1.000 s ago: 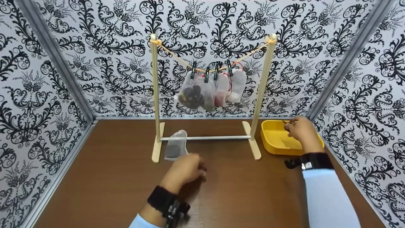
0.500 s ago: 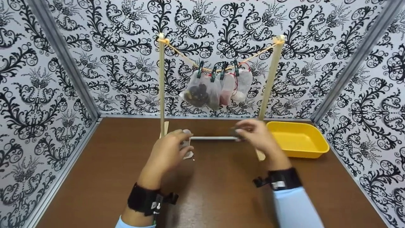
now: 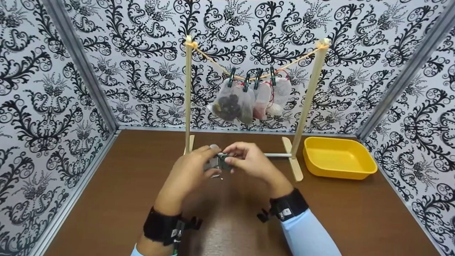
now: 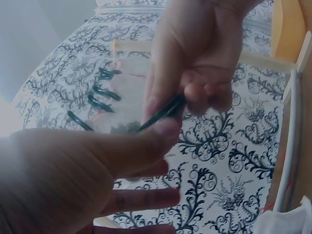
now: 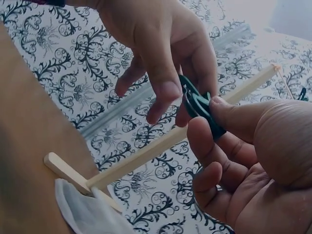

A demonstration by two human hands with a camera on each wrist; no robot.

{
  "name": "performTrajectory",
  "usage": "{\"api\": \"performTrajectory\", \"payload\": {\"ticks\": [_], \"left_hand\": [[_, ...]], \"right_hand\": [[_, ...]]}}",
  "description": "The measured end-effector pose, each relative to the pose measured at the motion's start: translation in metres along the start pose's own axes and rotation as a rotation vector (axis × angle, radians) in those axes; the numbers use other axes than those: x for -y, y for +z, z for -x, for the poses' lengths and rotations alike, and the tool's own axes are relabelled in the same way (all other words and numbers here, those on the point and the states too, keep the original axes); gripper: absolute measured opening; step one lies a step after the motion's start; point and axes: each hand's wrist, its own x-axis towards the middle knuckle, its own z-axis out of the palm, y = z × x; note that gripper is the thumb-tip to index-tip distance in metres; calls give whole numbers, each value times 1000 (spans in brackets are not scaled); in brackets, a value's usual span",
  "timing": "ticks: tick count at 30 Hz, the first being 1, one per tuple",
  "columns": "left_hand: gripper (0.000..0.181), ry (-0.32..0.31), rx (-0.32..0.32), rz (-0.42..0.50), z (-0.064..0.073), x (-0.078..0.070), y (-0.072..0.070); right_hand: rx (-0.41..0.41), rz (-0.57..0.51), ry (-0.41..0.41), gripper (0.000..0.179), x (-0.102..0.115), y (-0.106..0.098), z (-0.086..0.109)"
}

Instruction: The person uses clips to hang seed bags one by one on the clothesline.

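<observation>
Both hands meet above the table in front of the stand. My right hand [image 3: 252,161] pinches a dark green clothes clip [image 5: 200,105] between thumb and fingers. At the clip's other end, my left hand [image 3: 188,170] holds it with thumb and index finger, the remaining fingers spread, as the left wrist view shows. A white mesh pouch [image 5: 87,207] lies on the table by the stand's left foot; in the head view my left hand mostly hides it. Several filled mesh pouches [image 3: 227,106] hang from the sagging cord [image 3: 209,59], held by green clips [image 3: 231,77].
The wooden stand has a left post [image 3: 188,96], a right post [image 3: 311,96] and a pale crossbar [image 3: 279,155] low between them. A yellow tray [image 3: 339,174] sits to the right on the brown table [image 3: 138,199]. Patterned walls enclose the back and sides.
My right hand has come left from the yellow tray with the clip and met my left hand. The left hand has moved up and left, over the pouch in the head view.
</observation>
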Motion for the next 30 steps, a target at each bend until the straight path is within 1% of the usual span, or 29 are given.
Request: {"api": "performTrajectory", "payload": {"ticks": [2, 5, 7, 9, 10, 11, 12, 13, 15, 16, 17, 18, 19, 20, 21, 22, 24, 27, 28, 30], "left_hand": [[54, 6, 1, 2, 2, 0, -2], [48, 23, -6, -27, 3, -1, -4], [43, 35, -15, -57, 3, -1, -5], [41, 37, -36, -96, 4, 0, -8], [40, 33, -50, -111, 5, 1, -10], [39, 28, -62, -123, 5, 2, -12], [39, 20, -75, -136, 6, 3, -14], [39, 13, -87, -147, 7, 5, -16], [40, 2, -108, -162, 8, 8, -18], [40, 1, -117, -163, 9, 9, -18], [40, 3, -123, -164, 9, 10, -19], [40, 7, -131, -162, 9, 11, -20], [40, 13, -141, -158, 10, 11, -21], [39, 20, -154, -156, 11, 12, -21], [38, 30, -169, -154, 11, 12, -21], [37, 38, -187, -154, 12, 12, -22], [33, 56, -222, -157, 13, 12, -22], [28, 82, -258, -174, 13, 11, -20], [27, 90, -264, -179, 13, 10, -20], [24, 102, -268, -183, 12, 10, -19]], "right_hand": [[0, -20, 11, 28, -2, 1, 1], [-10, -37, 37, 25, -4, 2, 1], [-41, -42, 52, 22, -8, 3, 0], [-78, -15, 64, 23, -13, 6, -2], [-94, 29, 66, 24, -17, 8, -3], [-108, 96, 73, 26, -22, 11, -4], [-106, 182, 75, 28, -28, 15, -4], [-87, 290, 61, 28, -34, 18, -5], [-11, 527, 3, 25, -47, 27, -6], [31, 634, -22, 26, -52, 32, -6], [76, 717, -40, 28, -57, 37, -6], [127, 772, -54, 29, -61, 41, -6], [170, 817, -56, 29, -65, 45, -5], [208, 843, -33, 30, -68, 48, -5], [234, 875, 6, 35, -70, 50, -3], [253, 895, 39, 38, -71, 52, -2], [270, 928, 80, 32, -72, 52, 0], [230, 979, 86, 27, -69, 45, 4], [208, 986, 89, 24, -66, 43, 5], [174, 999, 107, 24, -61, 35, 8]]}}
